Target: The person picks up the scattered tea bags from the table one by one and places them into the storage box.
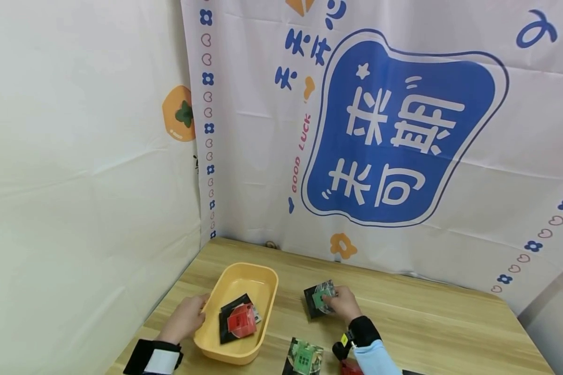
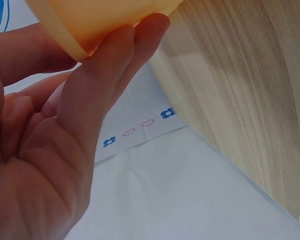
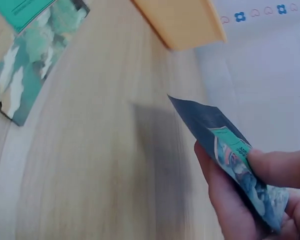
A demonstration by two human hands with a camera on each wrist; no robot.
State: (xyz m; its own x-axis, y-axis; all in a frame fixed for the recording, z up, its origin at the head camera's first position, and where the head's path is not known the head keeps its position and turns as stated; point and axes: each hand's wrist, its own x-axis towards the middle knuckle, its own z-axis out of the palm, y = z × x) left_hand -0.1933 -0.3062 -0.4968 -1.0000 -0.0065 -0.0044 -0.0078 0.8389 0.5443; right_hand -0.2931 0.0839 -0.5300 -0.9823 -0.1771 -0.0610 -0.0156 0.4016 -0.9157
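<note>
In the head view, my left hand (image 1: 185, 319) is at the left side of a yellow plastic tray (image 1: 251, 278). The left wrist view shows the thumb and fingers of that hand pinching the tray's wall (image 2: 105, 25). Inside the tray lies a red and black packet (image 1: 241, 320), over part of another small packet. To the right of the tray, my right hand (image 1: 344, 303) grips a flat black and green packet (image 1: 315, 302) between thumb and fingers. In the right wrist view that packet (image 3: 230, 145) is tilted above the table, its shadow below.
Another green packet (image 1: 305, 359) lies on the wooden table (image 1: 441, 312) at the near edge of view. Partly hidden by the right wrist is a red item (image 1: 351, 367). A printed white cloth (image 1: 262, 172) hangs behind the table, and a pale wall sheet (image 1: 89, 208) at left.
</note>
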